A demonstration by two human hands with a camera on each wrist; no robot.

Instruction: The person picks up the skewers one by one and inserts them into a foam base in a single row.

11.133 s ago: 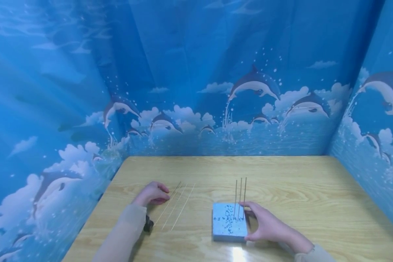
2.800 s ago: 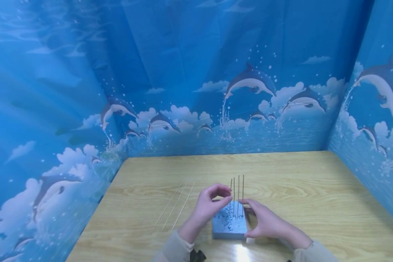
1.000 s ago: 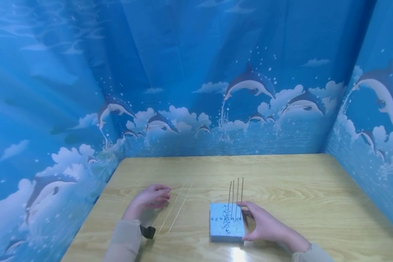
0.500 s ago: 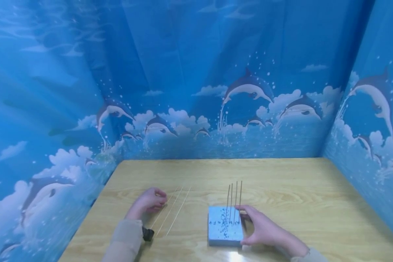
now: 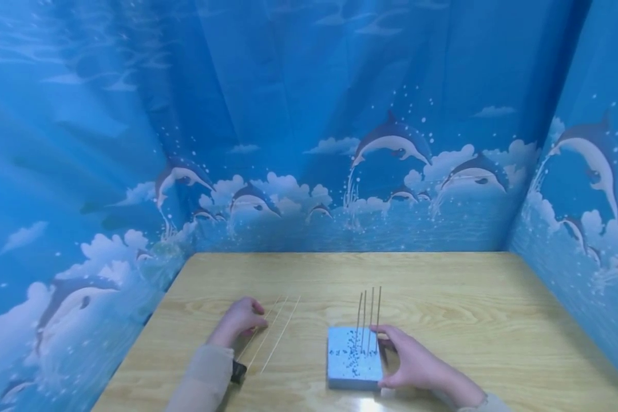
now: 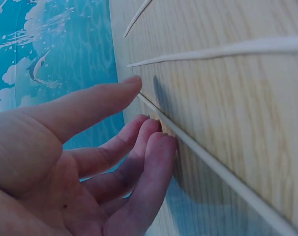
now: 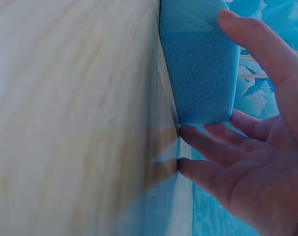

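My left hand (image 5: 239, 317) is at the leftmost of three thin wooden sticks lying on the table. In the left wrist view its thumb and bent fingers stand apart, with that stick (image 6: 208, 157) running right by the thumb tip. The other two sticks, among them the rightmost stick (image 5: 280, 335), lie side by side to its right. My right hand (image 5: 412, 357) grips the right side of a light blue foam block (image 5: 340, 337), thumb at the near corner, fingers at the far one. Several upright sticks (image 5: 379, 309) stand in a row in the dotted top of the block.
The wood-grain table (image 5: 443, 286) carries the block and loose sticks. A blue dolphin-print curtain (image 5: 288, 114) rises behind it and along both sides. A black wrist device (image 5: 238, 372) sits under my left sleeve.
Earlier, three sticks stood in the block; my left hand set another beside them, then moved back left to the loose sticks. My right hand has stayed on the block.
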